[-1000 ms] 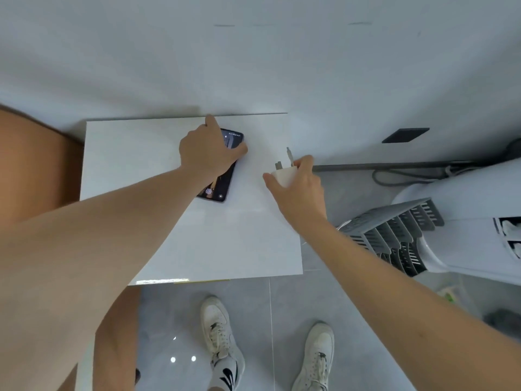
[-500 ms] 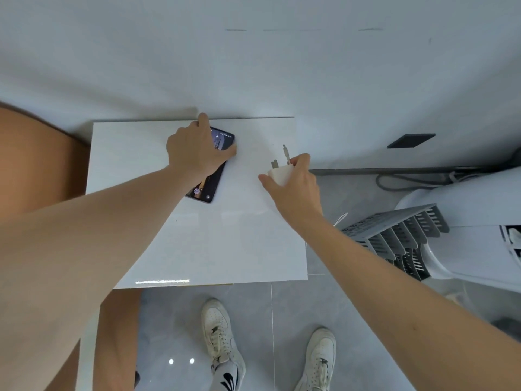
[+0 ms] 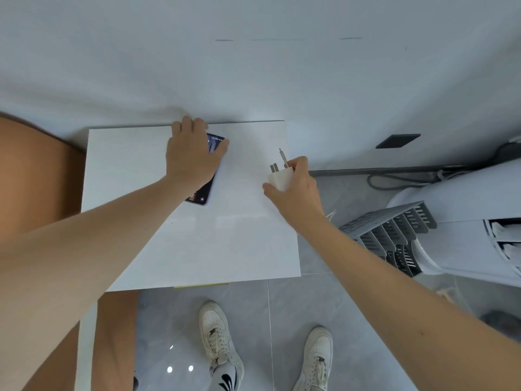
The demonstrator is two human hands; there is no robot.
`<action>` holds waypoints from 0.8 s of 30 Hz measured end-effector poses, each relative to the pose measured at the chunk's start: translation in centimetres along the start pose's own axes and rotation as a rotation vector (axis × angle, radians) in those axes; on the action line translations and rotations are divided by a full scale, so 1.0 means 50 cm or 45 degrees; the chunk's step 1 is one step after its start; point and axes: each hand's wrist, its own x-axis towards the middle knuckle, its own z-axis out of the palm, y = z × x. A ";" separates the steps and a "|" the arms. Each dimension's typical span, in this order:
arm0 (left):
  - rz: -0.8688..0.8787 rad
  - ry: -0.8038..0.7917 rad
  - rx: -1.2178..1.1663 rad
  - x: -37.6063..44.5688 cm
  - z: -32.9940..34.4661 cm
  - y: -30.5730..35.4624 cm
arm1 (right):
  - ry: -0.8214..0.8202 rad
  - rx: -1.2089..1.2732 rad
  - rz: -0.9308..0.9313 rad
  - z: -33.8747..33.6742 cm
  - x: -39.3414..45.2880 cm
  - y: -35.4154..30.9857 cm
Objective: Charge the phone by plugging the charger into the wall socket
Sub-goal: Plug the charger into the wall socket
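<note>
Charger [image 3: 279,179] at frame centre-right, clamped in right hand [image 3: 296,190], prongs up; cable tip pokes above the fingers. Phone [image 3: 204,176] centre-left, flat on table [image 3: 239,244], left hand [image 3: 191,156] closed over its top. Dark socket [image 3: 398,140] upper right on wall. Keep prongs clear of fingers, square them to the socket, steady the phone.
</note>
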 end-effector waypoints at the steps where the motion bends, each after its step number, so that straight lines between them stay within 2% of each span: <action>1: -0.015 -0.054 -0.191 -0.007 -0.007 0.016 | -0.016 0.014 -0.003 -0.006 -0.006 -0.001; 4: -0.140 -0.337 -0.727 -0.036 -0.018 0.076 | -0.076 0.073 -0.004 -0.022 -0.024 -0.004; 8: -0.230 -0.563 -1.048 -0.083 -0.017 0.127 | -0.138 0.114 -0.027 -0.030 -0.047 -0.009; 13: -0.268 -0.572 -1.254 -0.117 -0.012 0.139 | -0.182 0.114 -0.043 -0.031 -0.066 -0.010; 24: -0.357 -0.408 -1.265 -0.159 -0.011 0.119 | -0.207 0.153 -0.019 -0.025 -0.095 0.001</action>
